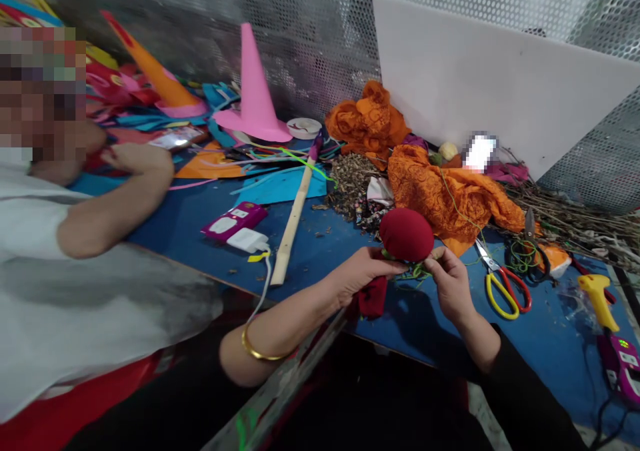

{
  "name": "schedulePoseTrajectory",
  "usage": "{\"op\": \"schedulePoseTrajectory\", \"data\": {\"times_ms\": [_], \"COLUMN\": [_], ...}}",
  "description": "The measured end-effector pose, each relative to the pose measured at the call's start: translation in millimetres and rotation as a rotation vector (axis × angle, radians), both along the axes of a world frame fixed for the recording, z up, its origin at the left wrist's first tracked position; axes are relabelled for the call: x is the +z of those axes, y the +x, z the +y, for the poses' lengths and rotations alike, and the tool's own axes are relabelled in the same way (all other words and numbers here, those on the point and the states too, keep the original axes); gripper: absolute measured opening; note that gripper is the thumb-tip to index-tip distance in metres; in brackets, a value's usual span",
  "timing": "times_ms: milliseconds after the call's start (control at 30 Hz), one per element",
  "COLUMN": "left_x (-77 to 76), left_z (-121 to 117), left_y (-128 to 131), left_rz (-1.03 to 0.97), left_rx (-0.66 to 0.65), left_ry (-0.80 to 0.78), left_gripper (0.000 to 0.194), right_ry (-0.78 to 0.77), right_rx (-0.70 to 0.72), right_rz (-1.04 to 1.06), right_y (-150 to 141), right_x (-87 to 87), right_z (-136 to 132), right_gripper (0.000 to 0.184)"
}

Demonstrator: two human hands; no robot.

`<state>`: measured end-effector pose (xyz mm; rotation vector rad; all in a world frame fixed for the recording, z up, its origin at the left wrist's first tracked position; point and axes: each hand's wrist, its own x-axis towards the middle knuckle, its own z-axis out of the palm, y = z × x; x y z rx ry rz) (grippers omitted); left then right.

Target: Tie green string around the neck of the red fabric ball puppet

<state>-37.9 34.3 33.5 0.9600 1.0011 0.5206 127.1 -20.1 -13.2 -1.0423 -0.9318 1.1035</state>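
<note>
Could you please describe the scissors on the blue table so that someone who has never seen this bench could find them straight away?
Start at the blue table and find the crumpled orange cloth below the white board. Just in front of it, right of the right hand, lie the scissors. Their yellow and red handle loops set them apart from the all-yellow glue gun further right.

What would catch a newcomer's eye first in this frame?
Centre stage, the left hand and right hand pinch a stuffed red fabric ball wound with green thread over the blue table. Behind it lies crumpled orange cloth; a tall pink cone stands at the back, and yellow-handled scissors lie to the right.
</note>
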Motion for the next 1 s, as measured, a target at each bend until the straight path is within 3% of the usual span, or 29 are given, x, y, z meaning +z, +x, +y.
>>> {"op": "schedulePoseTrajectory", "data": {"times_ms": [133,200,267,400,533,600,667,733,833,900,1000], "left_x": [0.9,1.7,2.5,3.2,3.0,3.1,3.5,3.7,1.5,-2.1,-7.8], "left_z": [-0.9,-0.2,0.9,2.9,3.6,3.5,2.9,1.2,-3.3,-6.8,-10.2], "left_y": [-1.2,-2.7,-4.1,-7.5,-11.2,-11.2,-8.9,-4.8,3.5,8.8,14.4], "left_rz": [-0.006,0.021,0.038,0.010,0.018,0.023,0.017,0.000,-0.024,-0.018,-0.002], "left_rx": [0.027,0.030,0.049,0.099,0.097,0.103,0.102,0.095,0.074,0.054,0.050], "left_ry": [0.028,0.032,0.033,0.033,0.028,0.032,0.035,0.035,0.034,0.035,0.044], "left_gripper": [0.025,0.025,0.025,0.026,0.023,0.023,0.022,0.022,0.024,0.025,0.028], "right_ry": [0.033,0.118,0.245,0.427,0.318,0.251,0.233,0.198,0.024,-0.095,-0.197], "right_rx": [0.080,0.074,0.044,-0.131,-0.414,-0.483,-0.450,-0.289,0.063,0.176,0.100], "right_rz": [-0.047,-0.204,-0.488,-1.042,-1.197,-1.152,-1.041,-0.873,-0.504,-0.218,0.077], "right_y": [0.6,3.7,8.7,20.9,30.7,32.0,29.1,21.6,5.7,-3.6,-9.4], "right_x": [-0.8,-1.0,-0.9,-1.1,-1.6,0.1,2.7,4.3,1.8,-2.7,-10.0], "right_z": [-0.6,-2.0,-3.4,-2.1,4.4,5.9,4.6,1.2,-2.8,-3.1,-0.7], "right_gripper": [0.019,0.012,0.009,0.024,0.027,0.030,0.029,0.016,0.025,0.026,0.024]}}
